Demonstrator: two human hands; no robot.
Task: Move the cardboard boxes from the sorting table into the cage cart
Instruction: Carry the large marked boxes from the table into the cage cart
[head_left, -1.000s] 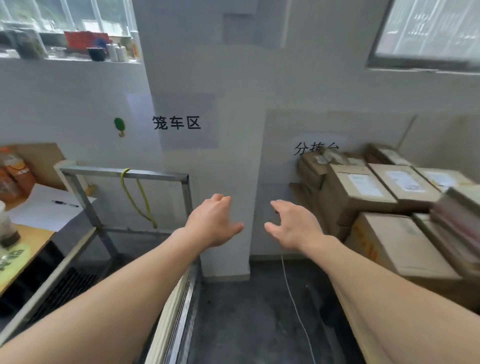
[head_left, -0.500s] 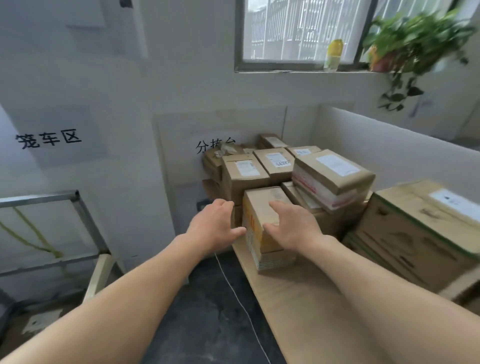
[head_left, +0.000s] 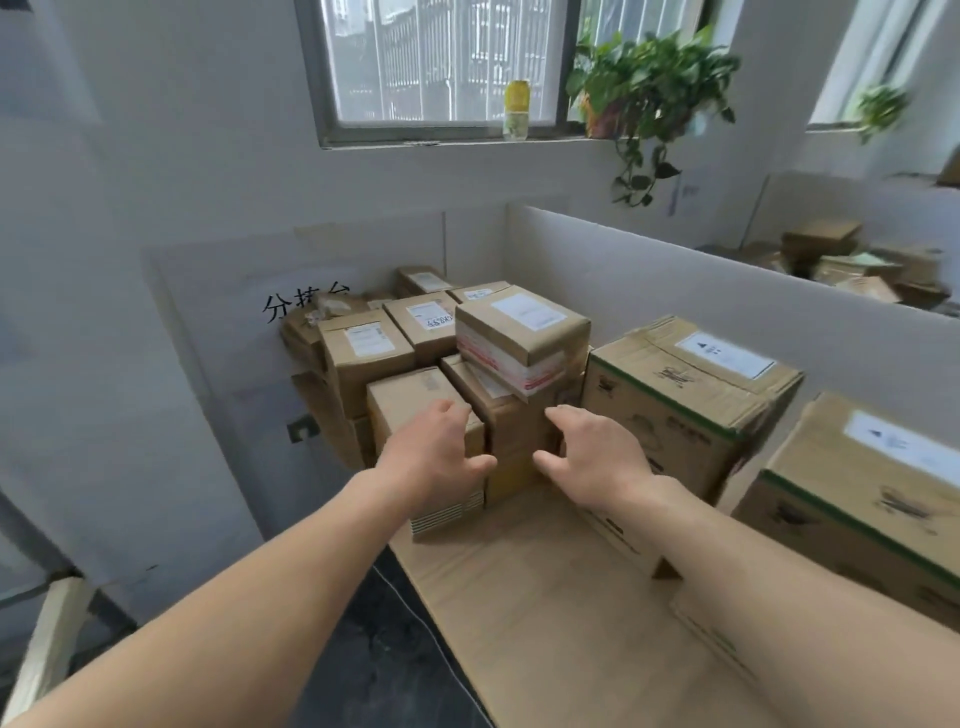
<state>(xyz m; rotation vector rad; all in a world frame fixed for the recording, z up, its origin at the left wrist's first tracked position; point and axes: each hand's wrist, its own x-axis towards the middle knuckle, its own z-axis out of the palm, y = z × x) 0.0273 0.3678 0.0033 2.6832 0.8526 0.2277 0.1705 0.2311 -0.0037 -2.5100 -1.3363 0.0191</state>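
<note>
A: Item one: small cardboard box, stood at the sorting table edge, at the pile's seven o'clock corner.
B: Hands?
A: Left hand and right hand are held open before it, fingers spread, nothing gripped; contact cannot be told.
B: Risk noted?
A: Taped box, tilted at its one o'clock, could be toppled if its support is dragged along.

One left hand and one right hand are seen. Two large boxes and roughly ten small boxes are counted, two plants, one bottle.
</note>
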